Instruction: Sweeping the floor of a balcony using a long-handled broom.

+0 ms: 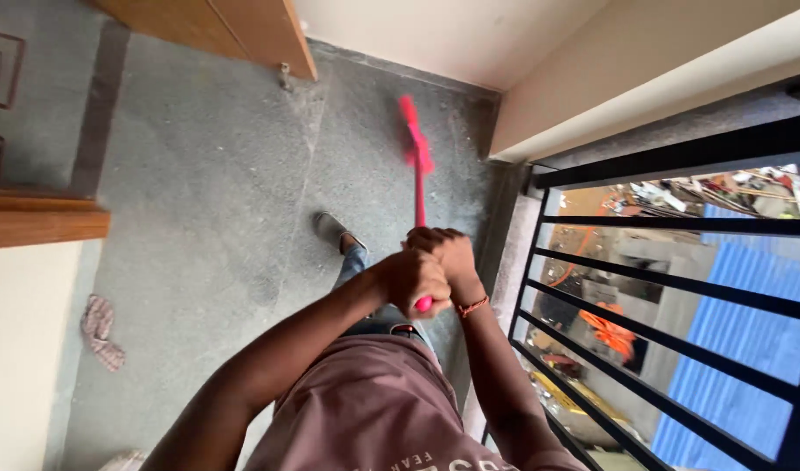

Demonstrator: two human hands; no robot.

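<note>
Sweeping looks to be under way on the grey stone floor (208,174) of a balcony, black railing (679,288) at the right; the pink broom (417,157), blurred, probably mid-stroke, has its head near the far wall; left hand (413,281) and right hand (450,257) both wrap fingers tight round its handle; next stroke calls for drawing the head back toward the sandalled foot (335,232).

I see a grey speckled stone floor (208,192) running away from me, daylit and dusty. At the far left a wooden door (234,26) stands against a cream wall (452,30). Near left, a wooden ledge (34,222) juts out, with a crumpled cloth (99,330) on the floor below it. Along the right runs a black metal railing (679,288), with blue sheeting (749,340) and clutter far below outside.
</note>
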